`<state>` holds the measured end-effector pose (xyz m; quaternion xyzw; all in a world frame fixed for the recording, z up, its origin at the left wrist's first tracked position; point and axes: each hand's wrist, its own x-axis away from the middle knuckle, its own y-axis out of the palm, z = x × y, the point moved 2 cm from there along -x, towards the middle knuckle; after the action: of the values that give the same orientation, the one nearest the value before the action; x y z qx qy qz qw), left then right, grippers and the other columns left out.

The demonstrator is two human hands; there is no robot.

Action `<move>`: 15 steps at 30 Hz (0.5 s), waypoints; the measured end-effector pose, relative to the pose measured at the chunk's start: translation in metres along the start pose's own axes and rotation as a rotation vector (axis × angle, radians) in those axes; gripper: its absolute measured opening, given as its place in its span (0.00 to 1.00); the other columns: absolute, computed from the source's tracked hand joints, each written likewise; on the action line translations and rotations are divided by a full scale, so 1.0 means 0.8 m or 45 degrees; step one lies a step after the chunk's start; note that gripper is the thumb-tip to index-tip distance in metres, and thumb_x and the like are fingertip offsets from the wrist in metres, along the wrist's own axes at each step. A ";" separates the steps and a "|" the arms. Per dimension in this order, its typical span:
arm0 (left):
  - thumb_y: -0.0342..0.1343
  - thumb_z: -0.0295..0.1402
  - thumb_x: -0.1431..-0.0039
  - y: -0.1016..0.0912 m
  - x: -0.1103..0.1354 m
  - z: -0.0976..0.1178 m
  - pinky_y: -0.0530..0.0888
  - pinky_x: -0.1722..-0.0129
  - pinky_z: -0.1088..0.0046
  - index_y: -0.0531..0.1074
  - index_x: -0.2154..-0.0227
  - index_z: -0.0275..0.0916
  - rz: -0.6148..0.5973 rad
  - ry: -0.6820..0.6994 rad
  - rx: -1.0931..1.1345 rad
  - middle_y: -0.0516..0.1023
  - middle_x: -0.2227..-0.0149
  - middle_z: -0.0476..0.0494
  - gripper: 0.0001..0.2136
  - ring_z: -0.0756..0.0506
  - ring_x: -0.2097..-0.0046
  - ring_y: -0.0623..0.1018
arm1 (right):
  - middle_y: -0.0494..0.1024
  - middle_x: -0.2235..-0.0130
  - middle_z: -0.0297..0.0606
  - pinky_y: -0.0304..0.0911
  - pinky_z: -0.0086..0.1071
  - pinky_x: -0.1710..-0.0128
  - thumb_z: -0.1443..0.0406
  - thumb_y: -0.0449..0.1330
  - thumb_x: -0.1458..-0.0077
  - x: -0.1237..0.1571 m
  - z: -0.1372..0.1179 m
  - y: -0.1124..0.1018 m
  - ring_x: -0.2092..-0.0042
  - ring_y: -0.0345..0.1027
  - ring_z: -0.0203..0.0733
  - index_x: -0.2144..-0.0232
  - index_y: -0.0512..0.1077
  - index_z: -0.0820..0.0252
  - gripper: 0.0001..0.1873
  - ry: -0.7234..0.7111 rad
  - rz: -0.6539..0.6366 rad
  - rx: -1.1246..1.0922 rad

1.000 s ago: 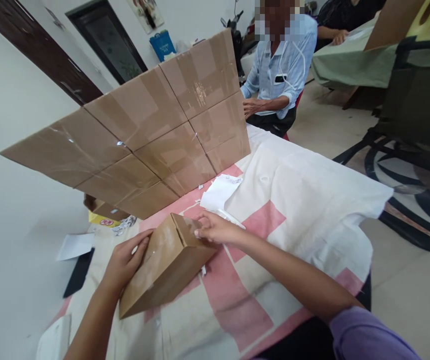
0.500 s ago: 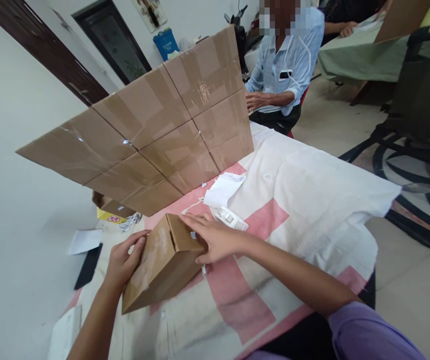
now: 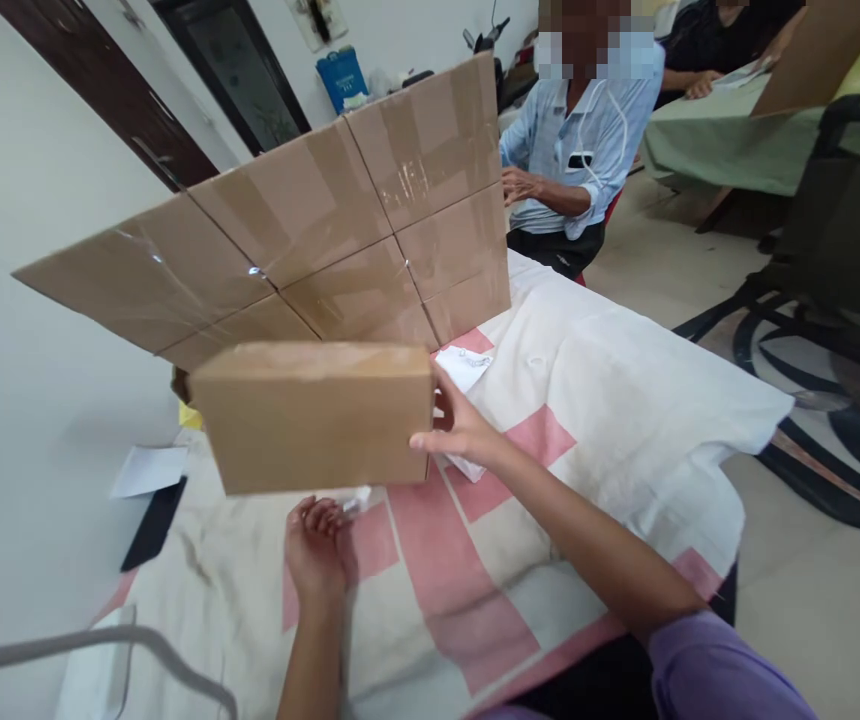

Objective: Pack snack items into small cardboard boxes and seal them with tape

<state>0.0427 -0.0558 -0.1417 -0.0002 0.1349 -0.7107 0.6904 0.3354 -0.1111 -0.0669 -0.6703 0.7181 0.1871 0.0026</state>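
Note:
A closed brown cardboard box (image 3: 317,430) is held up off the cloth, its long side facing me. My right hand (image 3: 460,425) grips its right end, thumb on the near face and the other fingers round the far side. Below the box, my left hand (image 3: 317,540) is apart from it, with its fingers curled in. A small whitish scrap (image 3: 357,500) shows by those fingertips; whether they hold it is unclear. A white object (image 3: 467,466), probably the tape dispenser seen earlier, is mostly hidden behind my right hand.
A taped cardboard panel (image 3: 340,210) stands across the table, and a white paper (image 3: 466,368) lies at its foot. Dark flat object (image 3: 154,525), paper sheet (image 3: 149,470) and grey cable (image 3: 137,635) are at left. A person in light blue (image 3: 580,150) sits beyond.
The box has been lifted and turned, so its long side now faces me. My left hand has let go of it and moved down and right; my right hand still holds it.

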 end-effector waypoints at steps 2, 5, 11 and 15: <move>0.42 0.60 0.37 0.017 0.014 0.010 0.79 0.68 0.67 0.69 0.51 0.46 -0.075 -0.078 0.103 0.81 0.59 0.41 0.26 0.44 0.64 0.81 | 0.62 0.39 0.44 0.69 0.36 0.53 0.52 0.74 0.58 -0.005 -0.003 -0.011 0.51 0.65 0.44 0.28 0.47 0.45 0.61 -0.048 0.098 -0.059; 0.44 0.69 0.44 0.037 0.018 0.049 0.80 0.68 0.64 0.62 0.42 0.48 -0.317 -0.190 0.248 0.76 0.46 0.33 0.37 0.41 0.59 0.82 | 0.60 0.38 0.44 0.70 0.35 0.55 0.53 0.75 0.58 -0.006 0.001 -0.016 0.50 0.64 0.44 0.28 0.45 0.43 0.63 -0.061 0.151 -0.009; 0.65 0.50 0.47 0.072 0.017 0.098 0.74 0.74 0.73 0.67 0.60 0.41 -0.300 -0.203 0.200 0.75 0.67 0.46 0.21 0.50 0.73 0.74 | 0.57 0.38 0.44 0.70 0.34 0.59 0.53 0.76 0.60 -0.002 0.005 0.000 0.52 0.63 0.42 0.27 0.39 0.40 0.69 -0.113 0.238 0.088; 0.65 0.47 0.46 0.074 0.015 0.075 0.74 0.73 0.73 0.72 0.65 0.40 -0.210 -0.147 0.086 0.76 0.67 0.45 0.17 0.50 0.72 0.74 | 0.57 0.37 0.46 0.72 0.37 0.57 0.47 0.73 0.57 -0.006 -0.022 -0.028 0.49 0.65 0.46 0.27 0.36 0.41 0.67 -0.247 0.409 0.153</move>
<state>0.1114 -0.0797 -0.0975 -0.0291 0.0704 -0.7680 0.6359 0.3619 -0.1120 -0.0555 -0.5245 0.8222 0.2055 0.0818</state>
